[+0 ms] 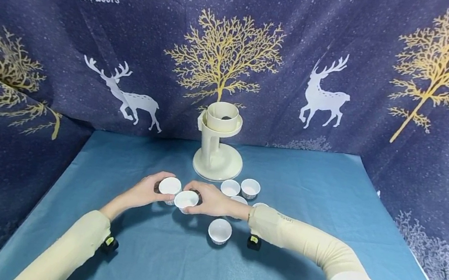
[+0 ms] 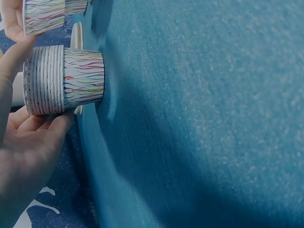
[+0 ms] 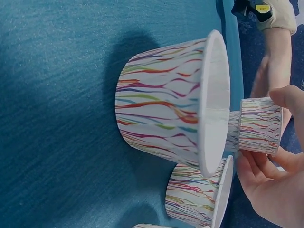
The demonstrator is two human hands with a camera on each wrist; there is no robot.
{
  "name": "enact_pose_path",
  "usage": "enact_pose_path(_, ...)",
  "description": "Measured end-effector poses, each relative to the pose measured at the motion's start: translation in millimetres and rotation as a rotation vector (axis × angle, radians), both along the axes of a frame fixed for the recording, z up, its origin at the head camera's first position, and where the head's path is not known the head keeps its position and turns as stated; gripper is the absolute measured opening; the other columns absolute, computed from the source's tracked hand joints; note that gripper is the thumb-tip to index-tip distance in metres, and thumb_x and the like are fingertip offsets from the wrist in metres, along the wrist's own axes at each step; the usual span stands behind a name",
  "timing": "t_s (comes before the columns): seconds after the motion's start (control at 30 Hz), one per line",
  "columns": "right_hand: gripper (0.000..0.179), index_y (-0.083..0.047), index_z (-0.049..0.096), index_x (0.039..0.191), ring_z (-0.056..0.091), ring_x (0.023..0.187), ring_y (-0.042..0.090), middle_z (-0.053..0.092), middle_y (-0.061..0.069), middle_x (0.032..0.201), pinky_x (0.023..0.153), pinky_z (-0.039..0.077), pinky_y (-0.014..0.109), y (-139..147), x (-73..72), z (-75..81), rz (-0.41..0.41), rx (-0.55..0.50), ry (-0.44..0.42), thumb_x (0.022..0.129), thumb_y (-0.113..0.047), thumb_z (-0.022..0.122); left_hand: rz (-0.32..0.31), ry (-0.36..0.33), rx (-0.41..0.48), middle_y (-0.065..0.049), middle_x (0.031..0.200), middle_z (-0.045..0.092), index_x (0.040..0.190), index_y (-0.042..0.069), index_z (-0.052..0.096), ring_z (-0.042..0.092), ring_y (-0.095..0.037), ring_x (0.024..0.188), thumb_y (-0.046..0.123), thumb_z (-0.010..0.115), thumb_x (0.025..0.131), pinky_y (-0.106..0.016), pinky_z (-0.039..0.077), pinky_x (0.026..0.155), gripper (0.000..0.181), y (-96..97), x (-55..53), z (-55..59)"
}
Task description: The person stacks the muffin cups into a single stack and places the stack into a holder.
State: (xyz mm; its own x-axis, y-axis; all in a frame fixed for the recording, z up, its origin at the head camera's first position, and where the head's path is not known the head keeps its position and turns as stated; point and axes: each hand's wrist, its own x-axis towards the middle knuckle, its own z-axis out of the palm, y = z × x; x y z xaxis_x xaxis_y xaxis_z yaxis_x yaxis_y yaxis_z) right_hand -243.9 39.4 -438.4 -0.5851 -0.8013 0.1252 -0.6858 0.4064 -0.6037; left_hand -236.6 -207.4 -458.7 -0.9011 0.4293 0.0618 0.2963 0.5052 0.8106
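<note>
My left hand [image 1: 146,192] grips a stack of nested paper baking cups [image 2: 64,80], white with colourful wavy stripes, their rims layered closely together. Beside it, my right hand [image 1: 212,200] holds a single striped paper cup [image 3: 261,124] between thumb and fingers. Seen from the head, this cup [image 1: 186,198] sits right against the stack [image 1: 170,185], a little nearer to me; whether they touch is unclear. A lone paper cup [image 1: 220,231] stands upright on the table close to the right wrist. It looms large in the right wrist view.
Further paper cups [image 1: 250,189] stand behind the right forearm, some partly hidden by it. At the back of the blue-covered table [image 1: 301,180] rises a cream stand [image 1: 218,161] with a round base and a cylindrical holder [image 1: 222,118] on top. A deer-patterned cloth hangs behind.
</note>
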Motion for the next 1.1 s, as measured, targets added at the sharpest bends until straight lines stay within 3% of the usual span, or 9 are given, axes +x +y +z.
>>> enact_pose_path(0.27, 0.041, -0.013, 0.052, 0.113, 0.055, 0.090, 0.007, 0.060, -0.003, 0.108, 0.074, 0.046, 0.017, 1.1, 1.2, 1.0, 0.002, -0.012, 0.003, 0.080, -0.031, 0.069, -0.007, -0.007, 0.029, -0.014, 0.112, 0.058, 0.126, 0.005, 0.048, 0.058, -0.023, 0.094, 0.027, 0.071, 0.079, -0.024, 0.051, 0.071, 0.057, 0.1, 0.7, -0.3)
enact_pose_path(0.5, 0.040, -0.013, 0.053, 0.112, 0.054, 0.087, 0.009, 0.060, -0.004, 0.105, 0.073, 0.043, 0.016, 0.8, -1.1, 2.3, -0.026, -0.023, 0.033, 0.080, -0.031, 0.069, 0.004, -0.015, 0.032, -0.014, 0.113, 0.058, 0.124, 0.008, 0.050, 0.057, -0.022, 0.095, 0.027, 0.072, 0.078, -0.029, 0.050, 0.075, 0.054, 1.0, 0.7, 0.1)
enact_pose_path(0.73, 0.039, -0.013, 0.054, 0.110, 0.052, 0.085, 0.007, 0.060, -0.004, 0.102, 0.073, 0.042, 0.017, -0.5, -3.7, 4.2, -0.031, -0.041, 0.038, 0.080, -0.031, 0.069, 0.005, -0.016, 0.006, -0.019, 0.113, 0.058, 0.124, -0.002, 0.049, 0.057, -0.024, 0.095, 0.015, 0.070, 0.080, -0.035, 0.050, 0.077, 0.052, 9.2, 16.1, 26.4)
enact_pose_path(0.8, 0.039, -0.013, 0.054, 0.110, 0.052, 0.083, 0.008, 0.060, -0.004, 0.100, 0.073, 0.042, 0.018, -0.9, -5.0, 4.0, -0.032, -0.050, 0.038, 0.080, -0.031, 0.069, 0.008, -0.019, 0.003, -0.019, 0.113, 0.058, 0.124, -0.001, 0.049, 0.057, -0.023, 0.095, 0.016, 0.070, 0.080, -0.036, 0.049, 0.080, 0.052, 10.0, 17.7, 28.6)
enact_pose_path(1.0, 0.037, -0.013, 0.054, 0.109, 0.053, 0.080, 0.011, 0.060, -0.004, 0.098, 0.069, 0.042, 0.017, -3.4, -7.8, 7.7, -0.067, -0.059, 0.047, 0.080, -0.031, 0.069, 0.008, -0.019, 0.008, -0.019, 0.114, 0.058, 0.124, -0.002, 0.049, 0.057, -0.021, 0.094, 0.016, 0.070, 0.080, -0.037, 0.049, 0.080, 0.052, 8.8, 15.0, 25.5)
enact_pose_path(1.1, 0.038, -0.013, 0.054, 0.108, 0.054, 0.080, 0.011, 0.060, -0.003, 0.098, 0.069, 0.042, 0.018, -4.9, -8.1, 10.3, -0.083, -0.057, 0.059, 0.079, -0.032, 0.069, 0.009, -0.020, 0.011, -0.017, 0.116, 0.057, 0.125, 0.001, 0.049, 0.056, -0.019, 0.093, 0.020, 0.071, 0.080, -0.035, 0.049, 0.077, 0.054, 5.6, 8.8, 14.4)
